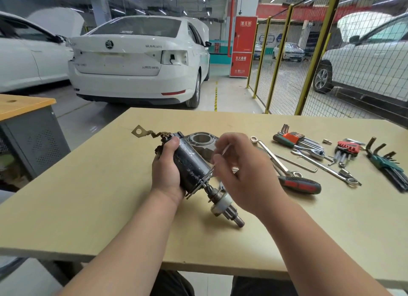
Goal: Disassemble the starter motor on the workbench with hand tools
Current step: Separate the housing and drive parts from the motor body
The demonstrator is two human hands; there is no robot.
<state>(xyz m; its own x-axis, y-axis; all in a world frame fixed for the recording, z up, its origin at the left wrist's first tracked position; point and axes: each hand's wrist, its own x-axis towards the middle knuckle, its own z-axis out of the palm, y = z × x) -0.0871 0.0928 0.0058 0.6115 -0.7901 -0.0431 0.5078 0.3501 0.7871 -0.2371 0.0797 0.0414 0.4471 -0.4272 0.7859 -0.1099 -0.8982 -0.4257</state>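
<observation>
left hand [165, 167] grips black cylindrical starter motor [192, 163], right hand [242, 174] at three o'clock pinches thin pale rod [224, 151]; tilted, one-handed motor may slip.

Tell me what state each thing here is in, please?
Starter motor: gripped by left hand, shaft end pointing toward the person.
Right hand: pinches a thin rod beside the motor.
Metal housing: detached, lying on the workbench.
Screwdriver: lying idle, untouched.
</observation>
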